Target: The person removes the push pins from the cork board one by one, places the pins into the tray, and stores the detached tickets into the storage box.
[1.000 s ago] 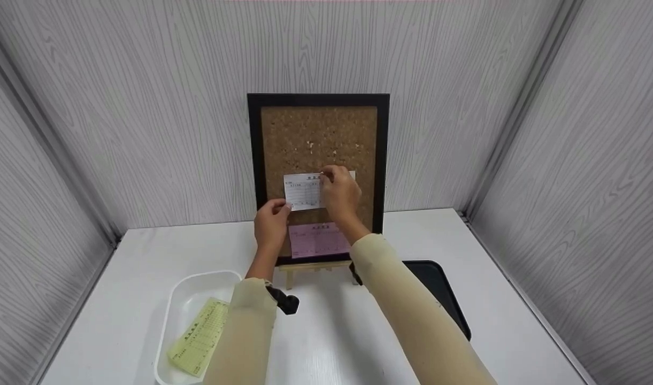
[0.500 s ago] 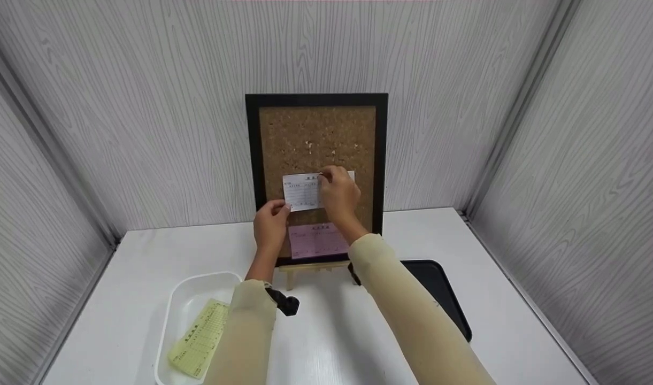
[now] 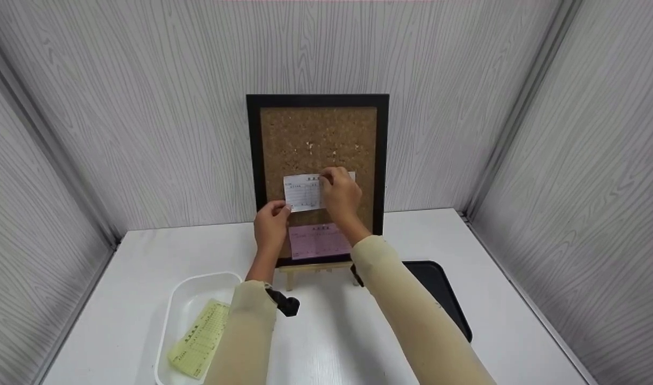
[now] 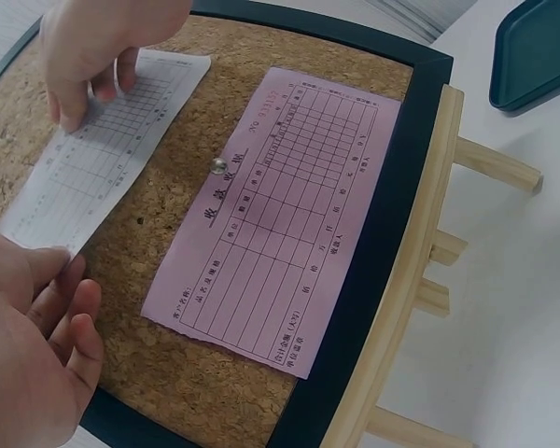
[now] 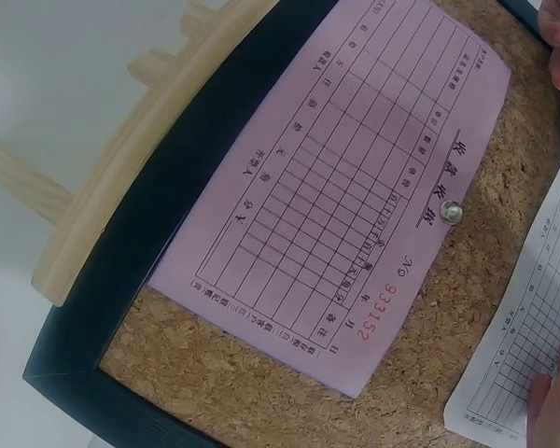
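A white receipt slip (image 3: 303,192) lies against the cork board (image 3: 326,128), which has a black frame. My left hand (image 3: 271,222) pinches the slip's lower left corner. At the slip's top middle, the curled fingers of my right hand (image 3: 341,193) touch it and cover part of its print. What sits between those fingertips is hidden. Below, a pink receipt slip (image 4: 275,224) is fixed to the cork by a small clear pushpin (image 5: 451,213) at its top edge.
The board stands on a wooden easel (image 4: 392,280) near the back wall. A white tray (image 3: 168,321) with yellow receipt slips (image 3: 200,339) is at the left. A dark tray (image 3: 438,289) lies at the right, partly behind the right sleeve (image 3: 412,310).
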A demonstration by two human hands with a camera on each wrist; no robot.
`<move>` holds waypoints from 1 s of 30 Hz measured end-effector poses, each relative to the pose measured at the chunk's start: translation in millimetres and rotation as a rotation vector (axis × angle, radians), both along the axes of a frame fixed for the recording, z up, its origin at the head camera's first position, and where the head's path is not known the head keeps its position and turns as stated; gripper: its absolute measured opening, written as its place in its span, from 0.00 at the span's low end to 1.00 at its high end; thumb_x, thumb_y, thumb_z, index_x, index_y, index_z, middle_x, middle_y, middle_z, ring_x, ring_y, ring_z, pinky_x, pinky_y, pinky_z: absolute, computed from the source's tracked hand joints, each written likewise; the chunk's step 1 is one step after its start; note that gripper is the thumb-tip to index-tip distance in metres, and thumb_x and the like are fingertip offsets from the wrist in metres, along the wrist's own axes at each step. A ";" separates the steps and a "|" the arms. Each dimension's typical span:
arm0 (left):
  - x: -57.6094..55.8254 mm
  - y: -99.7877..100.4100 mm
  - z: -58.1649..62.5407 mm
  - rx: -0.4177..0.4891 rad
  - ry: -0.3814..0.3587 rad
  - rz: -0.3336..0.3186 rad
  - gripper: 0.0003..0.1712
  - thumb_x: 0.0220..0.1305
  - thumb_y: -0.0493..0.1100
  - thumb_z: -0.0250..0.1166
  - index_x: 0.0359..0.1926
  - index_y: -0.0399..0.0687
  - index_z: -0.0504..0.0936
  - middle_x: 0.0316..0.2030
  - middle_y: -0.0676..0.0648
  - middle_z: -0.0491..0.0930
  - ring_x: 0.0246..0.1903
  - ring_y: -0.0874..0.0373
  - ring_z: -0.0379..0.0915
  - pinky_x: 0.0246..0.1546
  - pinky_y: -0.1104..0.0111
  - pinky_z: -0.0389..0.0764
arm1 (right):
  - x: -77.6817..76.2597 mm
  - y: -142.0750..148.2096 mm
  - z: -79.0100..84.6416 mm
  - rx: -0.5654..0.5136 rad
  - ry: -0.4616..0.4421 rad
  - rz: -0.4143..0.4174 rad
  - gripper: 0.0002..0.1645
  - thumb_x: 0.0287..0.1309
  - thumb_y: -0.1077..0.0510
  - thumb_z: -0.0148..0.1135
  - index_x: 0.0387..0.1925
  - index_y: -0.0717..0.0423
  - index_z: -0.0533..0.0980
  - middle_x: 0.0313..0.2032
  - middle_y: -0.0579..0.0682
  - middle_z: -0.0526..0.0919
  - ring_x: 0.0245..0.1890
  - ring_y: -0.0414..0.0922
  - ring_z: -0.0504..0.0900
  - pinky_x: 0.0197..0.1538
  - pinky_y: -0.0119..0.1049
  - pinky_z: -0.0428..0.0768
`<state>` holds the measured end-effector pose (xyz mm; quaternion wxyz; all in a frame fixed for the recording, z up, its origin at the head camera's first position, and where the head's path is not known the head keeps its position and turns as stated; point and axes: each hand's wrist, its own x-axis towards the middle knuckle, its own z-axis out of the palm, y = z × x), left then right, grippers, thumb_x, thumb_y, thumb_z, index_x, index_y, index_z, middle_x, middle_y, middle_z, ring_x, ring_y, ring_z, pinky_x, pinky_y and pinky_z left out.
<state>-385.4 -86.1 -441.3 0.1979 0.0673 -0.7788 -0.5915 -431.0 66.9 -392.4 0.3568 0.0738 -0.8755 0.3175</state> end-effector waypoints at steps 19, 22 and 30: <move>1.1 1.5 -2.7 0.028 0.008 -0.024 0.14 0.73 0.44 0.61 0.52 0.43 0.84 0.44 0.43 0.85 0.39 0.51 0.82 0.41 0.61 0.81 | 4.4 -10.1 -4.2 -0.122 -0.032 0.022 0.07 0.67 0.54 0.64 0.43 0.49 0.85 0.42 0.45 0.86 0.43 0.43 0.85 0.46 0.44 0.81; 1.1 0.7 -1.1 0.038 0.003 -0.031 0.14 0.73 0.44 0.61 0.52 0.43 0.84 0.44 0.43 0.85 0.39 0.51 0.82 0.41 0.62 0.81 | 4.0 -9.7 -3.9 -0.203 -0.041 0.067 0.06 0.66 0.55 0.65 0.41 0.51 0.85 0.40 0.46 0.86 0.42 0.43 0.84 0.46 0.41 0.81; 4.5 -3.1 2.5 0.075 -0.019 -0.038 0.13 0.72 0.45 0.62 0.52 0.45 0.84 0.44 0.44 0.85 0.37 0.52 0.81 0.38 0.64 0.80 | 8.5 -1.1 -5.4 -0.438 -0.034 0.302 0.07 0.65 0.60 0.67 0.42 0.57 0.84 0.38 0.50 0.86 0.35 0.42 0.79 0.37 0.32 0.77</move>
